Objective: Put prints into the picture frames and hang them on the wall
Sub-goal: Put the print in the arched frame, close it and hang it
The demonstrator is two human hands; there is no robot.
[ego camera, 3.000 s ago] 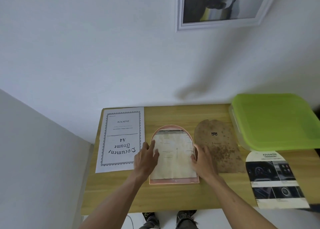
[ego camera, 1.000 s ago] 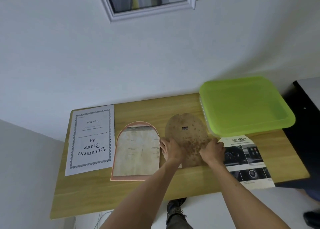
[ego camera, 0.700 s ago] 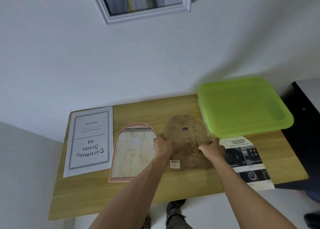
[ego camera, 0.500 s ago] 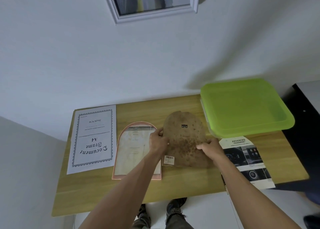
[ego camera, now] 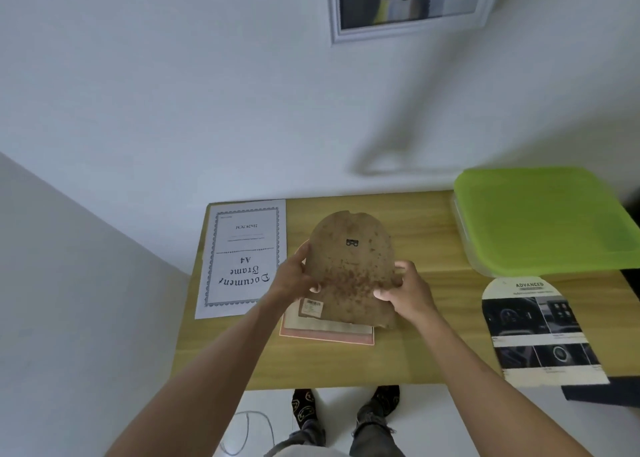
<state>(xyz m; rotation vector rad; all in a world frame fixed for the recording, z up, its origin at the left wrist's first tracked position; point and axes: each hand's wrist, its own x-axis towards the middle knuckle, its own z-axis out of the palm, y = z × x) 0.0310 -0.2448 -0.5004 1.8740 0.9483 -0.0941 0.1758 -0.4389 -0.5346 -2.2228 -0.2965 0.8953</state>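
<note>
I hold a brown arched backing board (ego camera: 351, 269) with both hands, lifted over the pink arched picture frame (ego camera: 329, 335), which lies flat on the wooden table (ego camera: 433, 318). My left hand (ego camera: 292, 278) grips the board's left edge and my right hand (ego camera: 405, 288) its right edge. The board has a small black hanger near its top and a barcode sticker at its lower left. It hides most of the frame and the print inside it. An arched car-dashboard print (ego camera: 540, 332) lies at the right. A white-framed picture (ego camera: 408, 3) hangs on the wall above.
An A4 document-frame sheet (ego camera: 242, 259) lies at the table's left. A green-lidded plastic box (ego camera: 543, 221) sits at the back right. A dark surface (ego camera: 602, 391) adjoins the table's right front corner. My feet and a cable show on the floor below.
My hands left the pink frame, took the brown backing board from its right and carried it leftward until it hangs over the frame.
</note>
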